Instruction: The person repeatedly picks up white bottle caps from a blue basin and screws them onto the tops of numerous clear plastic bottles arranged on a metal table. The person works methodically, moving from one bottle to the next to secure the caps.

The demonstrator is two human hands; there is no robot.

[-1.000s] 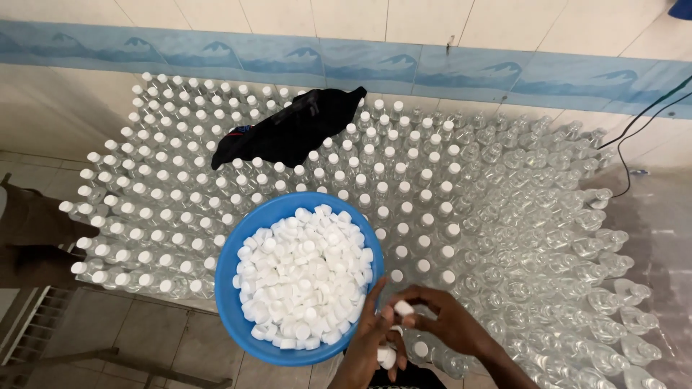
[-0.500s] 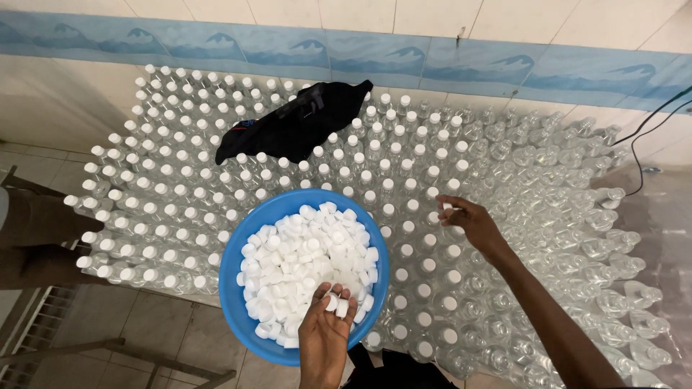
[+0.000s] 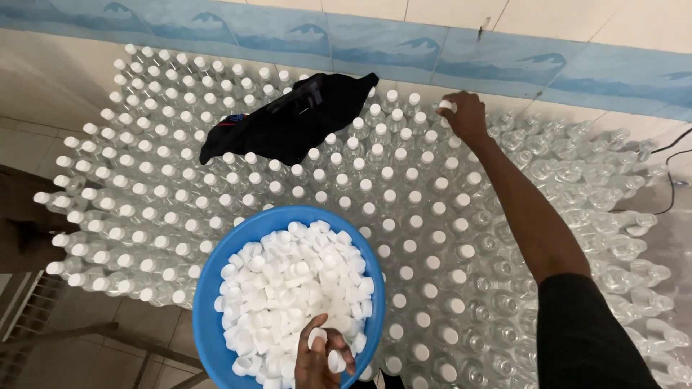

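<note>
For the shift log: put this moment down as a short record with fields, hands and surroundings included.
Setting: a wide block of clear plastic bottles standing upright against a tiled wall
Caps: most bottles on the left and in the middle wear white caps; those at the right are open
Left hand: left hand in the blue bowl, fingers on loose white caps
Right hand: right hand stretched to the far rows, pinching one white cap over a bottle
Other: a black cloth lies on the bottle tops
</note>
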